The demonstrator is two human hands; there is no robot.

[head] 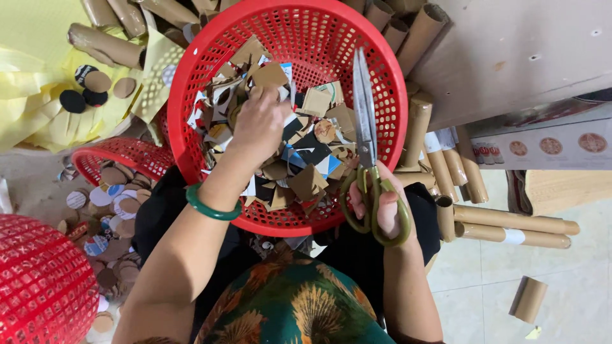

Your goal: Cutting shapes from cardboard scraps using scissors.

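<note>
Head view looks straight down into a large red basket (191,83) resting on the person's lap, filled with cardboard scraps (299,159) in brown, white, blue and black. Left hand (258,124) is reached forward into the heap, fingers curled down and closed among the pieces, so the scraps lie directly under and around it; which piece it pinches cannot be told. Right hand (381,204) sits at the near rim, fingers through the green loops of the scissors (366,127), whose blades are pressed together and point away from the body, long axis running up over the right part of the heap. Blade tips lie just right of the left hand, near but apart. Cardboard tubes (510,226) lie on the floor to the right, and cut round discs (118,191) fill a smaller red basket at left.
</note>
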